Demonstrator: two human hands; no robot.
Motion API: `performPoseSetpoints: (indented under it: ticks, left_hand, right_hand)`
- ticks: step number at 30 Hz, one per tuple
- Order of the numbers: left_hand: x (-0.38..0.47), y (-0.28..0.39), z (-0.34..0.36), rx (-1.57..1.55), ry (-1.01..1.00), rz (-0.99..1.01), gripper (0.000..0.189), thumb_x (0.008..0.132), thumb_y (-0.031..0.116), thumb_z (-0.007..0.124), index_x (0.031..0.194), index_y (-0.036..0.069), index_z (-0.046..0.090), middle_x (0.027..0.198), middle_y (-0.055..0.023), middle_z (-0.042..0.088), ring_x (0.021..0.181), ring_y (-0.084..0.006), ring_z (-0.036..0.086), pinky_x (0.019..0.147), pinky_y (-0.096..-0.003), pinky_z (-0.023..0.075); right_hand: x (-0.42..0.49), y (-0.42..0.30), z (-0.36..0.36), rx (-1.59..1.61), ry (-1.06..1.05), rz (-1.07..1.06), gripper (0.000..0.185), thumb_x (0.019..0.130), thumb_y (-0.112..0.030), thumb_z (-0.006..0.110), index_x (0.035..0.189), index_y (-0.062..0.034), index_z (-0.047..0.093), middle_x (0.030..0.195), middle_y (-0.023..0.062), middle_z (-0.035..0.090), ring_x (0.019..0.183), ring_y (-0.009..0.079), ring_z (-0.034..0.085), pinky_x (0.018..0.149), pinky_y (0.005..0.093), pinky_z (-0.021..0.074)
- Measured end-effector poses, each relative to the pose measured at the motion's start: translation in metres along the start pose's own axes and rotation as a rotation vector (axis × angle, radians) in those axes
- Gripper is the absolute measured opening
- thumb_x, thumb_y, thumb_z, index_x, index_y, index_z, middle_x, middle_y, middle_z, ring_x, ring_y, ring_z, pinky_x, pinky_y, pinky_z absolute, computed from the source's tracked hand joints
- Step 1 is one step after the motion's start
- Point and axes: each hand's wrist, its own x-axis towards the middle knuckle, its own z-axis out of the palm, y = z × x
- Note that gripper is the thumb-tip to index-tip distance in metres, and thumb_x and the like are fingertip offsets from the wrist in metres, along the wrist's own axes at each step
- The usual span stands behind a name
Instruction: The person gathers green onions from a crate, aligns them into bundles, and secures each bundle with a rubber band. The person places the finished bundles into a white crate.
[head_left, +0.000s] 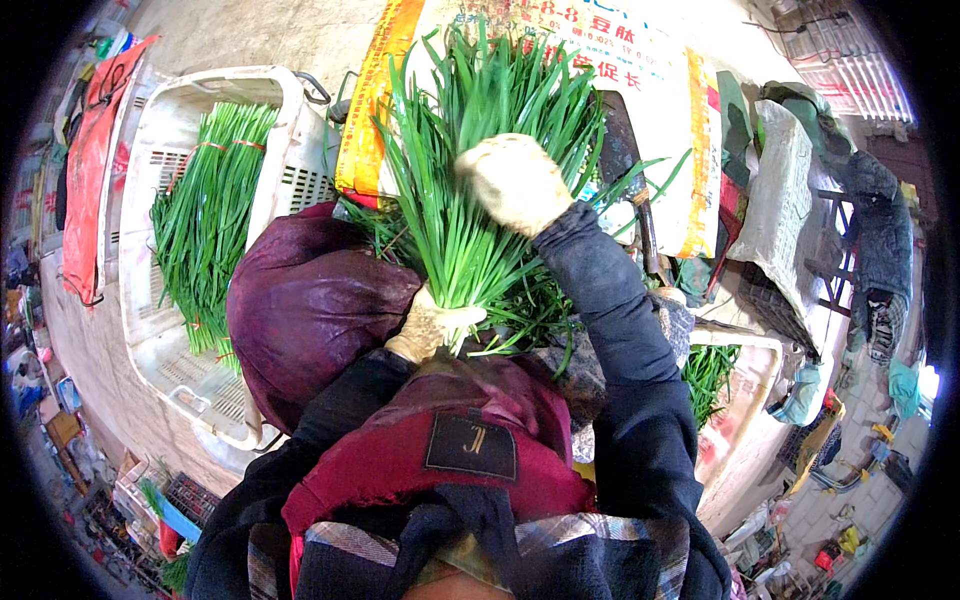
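Note:
My left hand (437, 324), in a soiled light glove, grips the pale stem ends of a bunch of green garlic chives or similar leafy greens (450, 255) over my lap. Above it my right hand (517, 182), also gloved and slightly blurred, lies over the leaves; its fingertips are unclear, so I cannot tell whether it holds any. The long leaves fan out away from me over a printed white and orange sack (701, 150). Loose greens (529, 315) lie beside and under the bunch.
At left, a white plastic crate (139, 300) holds greens tied with red bands (214, 202). Another pale crate (772, 367) with greens (709, 379) stands at right. A dark metal bar (643, 217) lies on the sack. Folded grey sacking (776, 187) is farther right.

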Motion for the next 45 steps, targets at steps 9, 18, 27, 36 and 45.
performPoseSetpoints:
  ticks: [9, 18, 27, 36, 45]
  left_hand:
    - [-0.003, 0.008, -0.002, -0.009, -0.047, -0.108, 0.030, 0.073, 0.004, 0.076, 0.100, 0.001, 0.062, 0.085, -0.0077, 0.066, 0.070, -0.0157, 0.064, 0.063, -0.0279, 0.0525]
    - [0.001, -0.006, -0.012, -0.007, -0.064, -0.178, 0.026, 0.074, 0.002, 0.074, 0.097, -0.002, 0.061, 0.082, -0.0110, 0.066, 0.065, -0.0186, 0.065, 0.059, -0.0290, 0.0540]
    - [0.000, -0.007, -0.012, 0.009, -0.067, -0.174, 0.023, 0.077, 0.001, 0.072, 0.097, -0.003, 0.061, 0.083, -0.0131, 0.066, 0.068, -0.0203, 0.066, 0.061, -0.0303, 0.0556]
    - [-0.001, -0.005, -0.013, -0.003, -0.106, -0.161, 0.020, 0.080, 0.002, 0.069, 0.097, -0.004, 0.062, 0.087, -0.0150, 0.067, 0.072, -0.0216, 0.067, 0.063, -0.0309, 0.0558]
    - [-0.003, -0.003, -0.013, -0.003, -0.130, -0.151, 0.021, 0.081, 0.002, 0.066, 0.100, -0.005, 0.061, 0.091, -0.0172, 0.067, 0.076, -0.0230, 0.068, 0.066, -0.0315, 0.0564]
  right_hand:
    - [-0.044, 0.046, 0.024, 0.353, 0.150, 0.456, 0.038, 0.086, -0.005, 0.052, 0.123, -0.0125, 0.056, 0.099, 0.0116, 0.063, 0.095, 0.0242, 0.062, 0.085, 0.0317, 0.0480]
    - [-0.040, 0.052, 0.030, 0.161, 0.043, 0.437, 0.022, 0.087, -0.018, 0.058, 0.106, -0.0091, 0.065, 0.090, 0.0146, 0.060, 0.089, 0.0313, 0.060, 0.081, 0.0372, 0.0474]
    - [-0.059, 0.053, 0.042, 0.634, 0.249, 0.601, 0.014, 0.086, 0.000, 0.061, 0.099, -0.0023, 0.063, 0.096, 0.0076, 0.064, 0.090, 0.0175, 0.062, 0.084, 0.0267, 0.0490]
    - [-0.060, 0.046, 0.023, 0.348, 0.172, 0.466, 0.012, 0.082, -0.003, 0.061, 0.093, -0.0033, 0.066, 0.091, 0.0090, 0.061, 0.086, 0.0216, 0.062, 0.079, 0.0294, 0.0488]
    - [-0.055, 0.040, 0.030, 0.292, 0.144, 0.514, 0.029, 0.079, -0.019, 0.068, 0.105, -0.0068, 0.064, 0.091, 0.0115, 0.059, 0.089, 0.0294, 0.057, 0.082, 0.0370, 0.0458]
